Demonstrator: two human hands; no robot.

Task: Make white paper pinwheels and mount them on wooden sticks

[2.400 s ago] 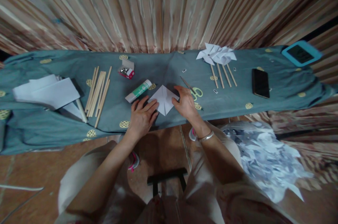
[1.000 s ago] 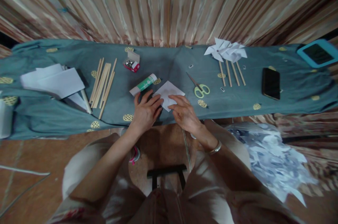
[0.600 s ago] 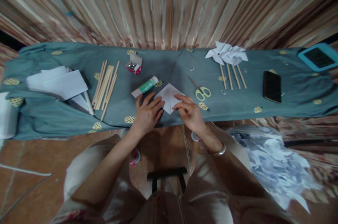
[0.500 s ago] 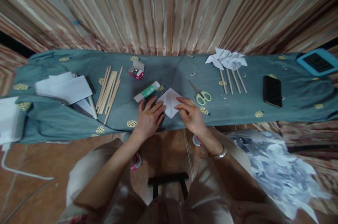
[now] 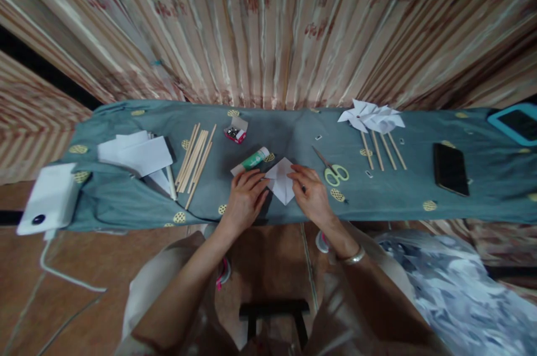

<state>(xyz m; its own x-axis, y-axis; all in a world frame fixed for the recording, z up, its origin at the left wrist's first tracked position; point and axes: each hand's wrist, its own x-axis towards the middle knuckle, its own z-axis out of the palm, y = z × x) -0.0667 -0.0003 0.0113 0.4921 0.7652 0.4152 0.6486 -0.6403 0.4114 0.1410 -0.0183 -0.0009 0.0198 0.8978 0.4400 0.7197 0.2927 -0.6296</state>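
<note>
A small white folded paper square (image 5: 282, 184) lies on the blue-grey cloth (image 5: 293, 132) near the table's front edge. My left hand (image 5: 245, 202) presses on its left side with the fingers spread over the corner. My right hand (image 5: 312, 197) holds its right edge between the fingertips. A green and white glue stick (image 5: 251, 161) lies just behind my left hand. Yellow-handled scissors (image 5: 333, 170) lie to the right of my right hand.
Wooden sticks (image 5: 195, 157) and white paper sheets (image 5: 138, 155) lie to the left, with a small red box of pins (image 5: 235, 131) behind them. Finished paper pinwheels on sticks (image 5: 373, 121), a black phone (image 5: 451, 169) and a blue tablet (image 5: 514, 121) lie to the right. A white device (image 5: 48, 199) sits at the left end.
The view has tilted up and the table sits lower in the picture. Both hands have stayed on the paper, with my right hand shifting from its near corner to its right edge.
</note>
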